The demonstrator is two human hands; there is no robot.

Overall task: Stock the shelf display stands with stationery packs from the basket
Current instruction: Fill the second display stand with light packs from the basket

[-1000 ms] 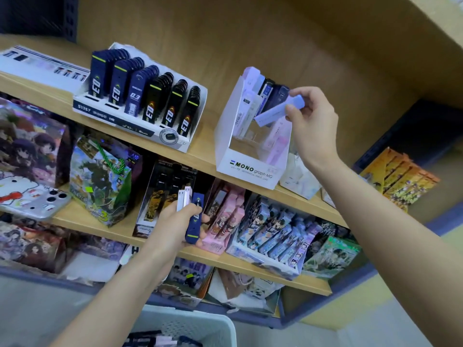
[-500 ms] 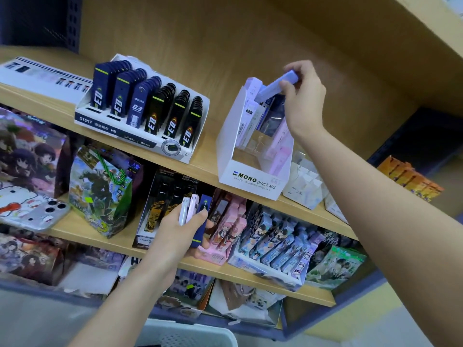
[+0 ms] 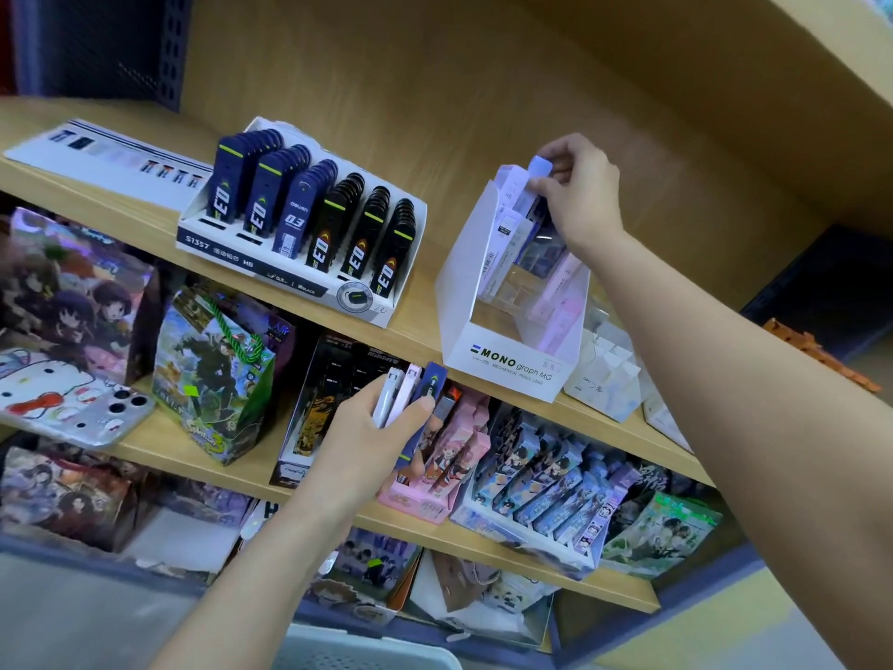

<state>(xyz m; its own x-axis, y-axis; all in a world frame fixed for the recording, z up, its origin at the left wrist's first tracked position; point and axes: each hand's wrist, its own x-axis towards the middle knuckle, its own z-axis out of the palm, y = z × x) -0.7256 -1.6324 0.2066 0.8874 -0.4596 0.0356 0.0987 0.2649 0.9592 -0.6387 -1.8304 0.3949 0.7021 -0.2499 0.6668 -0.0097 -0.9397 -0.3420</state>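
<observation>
Right hand pinches a lilac pack by its top end. The pack's lower part is already down among the back rows of the white stand on the upper shelf. Left hand grips a fan of spare packs in white, pink and navy, held lower down in front of the goods below. Basket rim shows at the bottom edge.

The step looks like seating the pack. Keep it parallel to its neighbours, slide it straight down, and release only once it bottoms out. The stand is light card and will probably skid or tip if pushed hard.

Room: the back wall is close behind the stand and the stand's tall side wall is just beside the pack. The front compartments look open. Dark lead tray sits well apart on the left.
</observation>
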